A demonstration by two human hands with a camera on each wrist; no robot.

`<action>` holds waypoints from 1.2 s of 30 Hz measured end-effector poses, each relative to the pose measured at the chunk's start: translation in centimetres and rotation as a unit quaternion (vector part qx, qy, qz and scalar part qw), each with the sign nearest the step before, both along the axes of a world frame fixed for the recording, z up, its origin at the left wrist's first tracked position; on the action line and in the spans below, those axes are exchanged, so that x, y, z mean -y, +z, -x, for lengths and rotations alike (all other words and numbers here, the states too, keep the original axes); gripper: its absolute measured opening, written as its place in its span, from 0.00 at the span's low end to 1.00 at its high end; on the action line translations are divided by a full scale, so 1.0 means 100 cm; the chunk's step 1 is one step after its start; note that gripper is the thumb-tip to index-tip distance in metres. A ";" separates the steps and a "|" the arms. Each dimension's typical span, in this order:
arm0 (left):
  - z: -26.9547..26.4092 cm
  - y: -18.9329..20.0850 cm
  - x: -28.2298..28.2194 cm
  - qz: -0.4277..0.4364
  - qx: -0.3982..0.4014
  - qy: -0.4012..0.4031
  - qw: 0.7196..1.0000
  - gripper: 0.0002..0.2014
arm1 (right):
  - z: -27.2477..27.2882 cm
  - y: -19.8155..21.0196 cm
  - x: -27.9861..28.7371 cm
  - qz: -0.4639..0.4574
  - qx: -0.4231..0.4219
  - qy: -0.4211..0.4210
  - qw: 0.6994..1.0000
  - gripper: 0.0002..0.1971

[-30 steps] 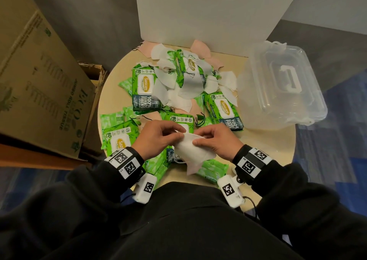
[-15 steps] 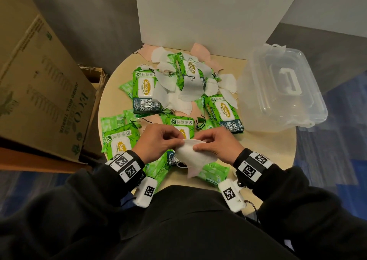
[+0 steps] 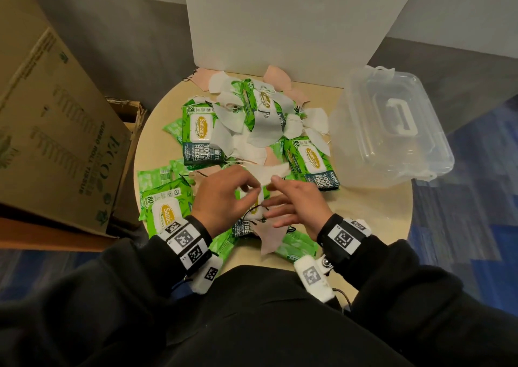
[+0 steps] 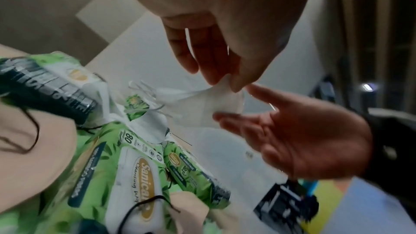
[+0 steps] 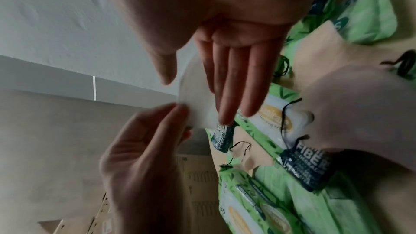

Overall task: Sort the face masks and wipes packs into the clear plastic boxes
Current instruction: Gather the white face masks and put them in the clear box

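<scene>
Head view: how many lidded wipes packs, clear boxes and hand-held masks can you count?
Wipes packs with a white lid showing: 5
Clear plastic box: 1
White mask pinched by the left hand: 1
Total: 7
Loose masks overlap too much to count.

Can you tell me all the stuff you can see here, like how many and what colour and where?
round table: one, beige, under everything
wipes packs: several, green, scattered over the table; exact count unclear
face masks: many, white, pink and grey, piled among the packs
held mask: one, white, pinched above the pile
clear plastic box: one, see-through, lid on, white handle, right side of table
cardboard box: one, brown, left of the table
board: one, white, standing behind the table
left hand: pinches the held mask
right hand: fingers straight, touching the mask
</scene>
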State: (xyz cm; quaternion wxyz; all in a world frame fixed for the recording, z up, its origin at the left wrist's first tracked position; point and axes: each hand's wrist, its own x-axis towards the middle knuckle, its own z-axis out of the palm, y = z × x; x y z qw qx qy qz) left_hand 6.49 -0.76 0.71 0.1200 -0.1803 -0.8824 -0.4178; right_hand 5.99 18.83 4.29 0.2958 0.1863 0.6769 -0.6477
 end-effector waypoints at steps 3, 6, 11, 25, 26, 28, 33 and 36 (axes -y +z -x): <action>-0.006 -0.002 -0.007 0.089 -0.044 -0.066 0.993 0.02 | 0.002 -0.004 0.006 -0.015 -0.049 -0.049 0.997 0.08; -0.011 -0.005 -0.012 0.129 -0.064 -0.084 0.986 0.02 | 0.006 -0.006 0.000 -0.053 -0.072 -0.040 0.995 0.07; -0.009 -0.003 -0.013 0.082 0.018 -0.122 0.989 0.06 | 0.004 -0.007 -0.017 -0.125 -0.140 0.050 0.981 0.05; 0.024 -0.008 -0.021 -0.086 0.404 -0.149 0.899 0.05 | -0.001 -0.013 -0.074 -0.197 -0.159 0.156 0.955 0.08; 0.025 -0.008 -0.023 -0.097 0.414 -0.143 0.894 0.06 | -0.002 -0.016 -0.078 -0.181 -0.143 0.129 0.964 0.08; 0.026 -0.006 -0.029 -0.095 0.422 -0.140 0.891 0.07 | -0.006 -0.022 -0.087 -0.153 -0.114 0.082 0.978 0.06; 0.028 -0.008 -0.046 -0.088 0.429 -0.131 0.889 0.04 | -0.014 -0.029 -0.120 -0.119 -0.070 0.000 0.990 0.05; 0.028 -0.012 -0.066 -0.128 0.426 -0.088 0.891 0.04 | -0.021 -0.034 -0.144 -0.128 -0.062 -0.025 0.990 0.06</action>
